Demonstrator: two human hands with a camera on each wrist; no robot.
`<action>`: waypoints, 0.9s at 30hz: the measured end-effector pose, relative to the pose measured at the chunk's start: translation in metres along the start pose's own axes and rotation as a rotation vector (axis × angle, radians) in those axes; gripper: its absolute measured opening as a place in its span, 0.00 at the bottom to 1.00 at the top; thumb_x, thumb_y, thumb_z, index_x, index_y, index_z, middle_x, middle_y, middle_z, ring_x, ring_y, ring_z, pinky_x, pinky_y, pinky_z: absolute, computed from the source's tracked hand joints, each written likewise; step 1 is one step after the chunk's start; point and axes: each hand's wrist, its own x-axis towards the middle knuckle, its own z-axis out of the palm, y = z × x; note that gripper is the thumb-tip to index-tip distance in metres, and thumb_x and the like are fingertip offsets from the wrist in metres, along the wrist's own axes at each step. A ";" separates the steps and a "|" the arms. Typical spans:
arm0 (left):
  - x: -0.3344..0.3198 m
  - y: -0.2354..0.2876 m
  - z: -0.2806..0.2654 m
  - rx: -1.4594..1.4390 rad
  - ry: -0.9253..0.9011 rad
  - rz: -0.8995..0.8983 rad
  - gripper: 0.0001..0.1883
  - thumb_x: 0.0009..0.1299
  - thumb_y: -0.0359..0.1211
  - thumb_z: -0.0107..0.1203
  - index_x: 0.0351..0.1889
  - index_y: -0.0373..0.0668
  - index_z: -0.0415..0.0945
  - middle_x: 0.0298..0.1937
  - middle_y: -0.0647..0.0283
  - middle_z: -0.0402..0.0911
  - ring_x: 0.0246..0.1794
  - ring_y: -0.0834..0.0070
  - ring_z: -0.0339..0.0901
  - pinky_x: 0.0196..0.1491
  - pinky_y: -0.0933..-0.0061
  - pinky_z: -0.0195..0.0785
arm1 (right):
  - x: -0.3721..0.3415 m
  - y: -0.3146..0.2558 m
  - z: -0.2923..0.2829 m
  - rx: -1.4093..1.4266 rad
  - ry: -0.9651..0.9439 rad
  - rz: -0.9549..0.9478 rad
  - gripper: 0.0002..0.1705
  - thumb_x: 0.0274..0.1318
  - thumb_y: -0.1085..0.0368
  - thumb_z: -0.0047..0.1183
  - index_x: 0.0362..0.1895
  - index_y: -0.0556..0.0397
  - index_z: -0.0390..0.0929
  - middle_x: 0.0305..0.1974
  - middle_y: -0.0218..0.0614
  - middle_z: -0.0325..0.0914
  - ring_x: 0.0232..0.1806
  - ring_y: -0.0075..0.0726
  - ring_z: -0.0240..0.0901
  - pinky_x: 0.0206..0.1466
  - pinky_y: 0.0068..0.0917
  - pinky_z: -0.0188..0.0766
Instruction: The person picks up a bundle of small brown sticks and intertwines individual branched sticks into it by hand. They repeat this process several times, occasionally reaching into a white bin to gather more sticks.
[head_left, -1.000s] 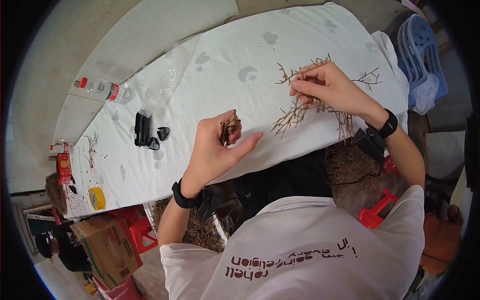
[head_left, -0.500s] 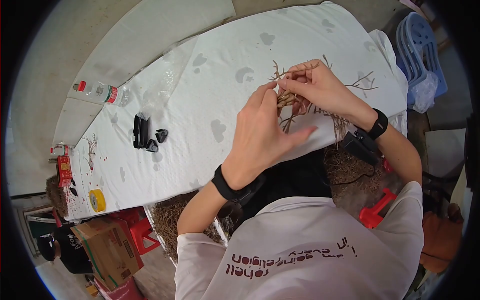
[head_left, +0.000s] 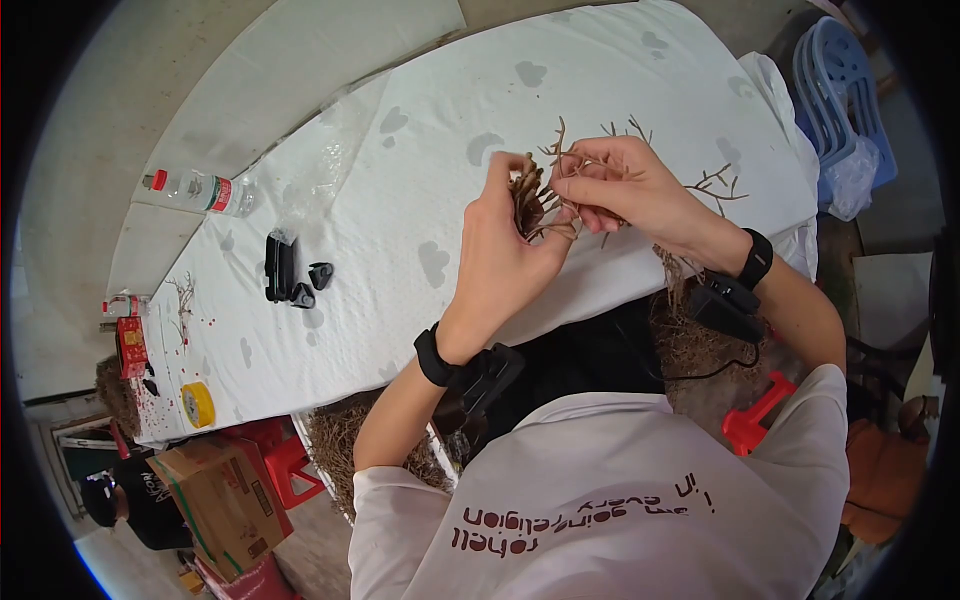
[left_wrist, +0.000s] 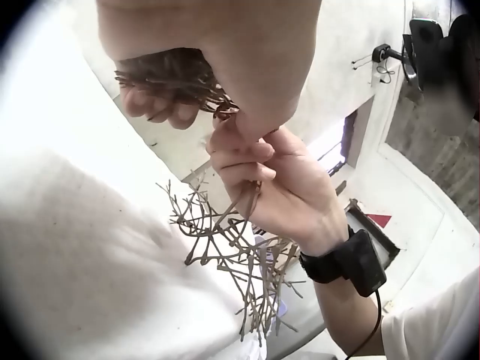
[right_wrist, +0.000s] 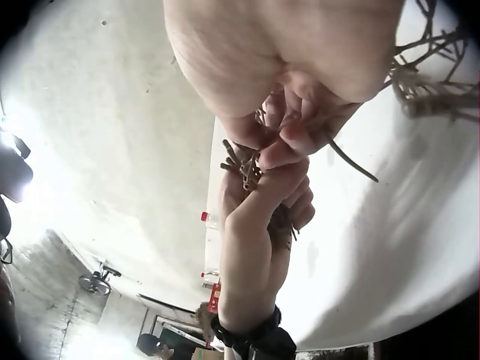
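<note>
In the head view my left hand (head_left: 505,250) grips a bundle of short brown twigs (head_left: 527,205), cut ends facing up. Its fingers wrap the bundle, which also shows in the left wrist view as dark twigs (left_wrist: 176,75) inside the curled hand. Close on its right, my right hand (head_left: 630,190) pinches branching twigs (head_left: 560,140) between thumb and fingers. The hands meet at the fingertips in the right wrist view, beside the cut ends (right_wrist: 244,169). More branched twigs (left_wrist: 240,262) spread below the right hand in the left wrist view.
A white patterned cloth covers the table (head_left: 400,230). On it are a water bottle (head_left: 205,190), a black case (head_left: 280,268) and yellow tape (head_left: 198,405). Blue stacked stools (head_left: 835,95) stand at right; a cardboard box (head_left: 220,495) and another person (head_left: 145,500) are lower left.
My left hand has moved right and up with its twig bundle to meet the right hand. The right hand has shifted slightly left, still holding twigs.
</note>
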 end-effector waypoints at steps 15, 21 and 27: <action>-0.008 -0.022 -0.013 0.368 -0.190 0.259 0.07 0.62 0.28 0.56 0.31 0.35 0.68 0.21 0.53 0.76 0.22 0.51 0.76 0.27 0.57 0.67 | -0.008 -0.002 0.000 -0.115 -0.037 -0.127 0.08 0.67 0.66 0.57 0.37 0.58 0.79 0.24 0.27 0.78 0.21 0.11 0.65 0.24 0.13 0.60; -0.021 -0.004 -0.019 0.577 -0.223 0.304 0.09 0.63 0.28 0.57 0.32 0.37 0.65 0.21 0.55 0.76 0.21 0.53 0.76 0.25 0.58 0.66 | -0.016 -0.006 0.004 -0.119 -0.002 -0.165 0.08 0.67 0.65 0.58 0.35 0.57 0.80 0.22 0.26 0.78 0.20 0.10 0.64 0.23 0.13 0.58; -0.036 0.004 -0.025 0.645 -0.237 0.269 0.11 0.64 0.29 0.58 0.32 0.38 0.65 0.22 0.56 0.75 0.20 0.53 0.75 0.23 0.59 0.66 | -0.020 -0.011 0.010 -0.164 -0.006 -0.182 0.08 0.66 0.66 0.59 0.35 0.57 0.80 0.23 0.26 0.78 0.21 0.10 0.64 0.24 0.14 0.57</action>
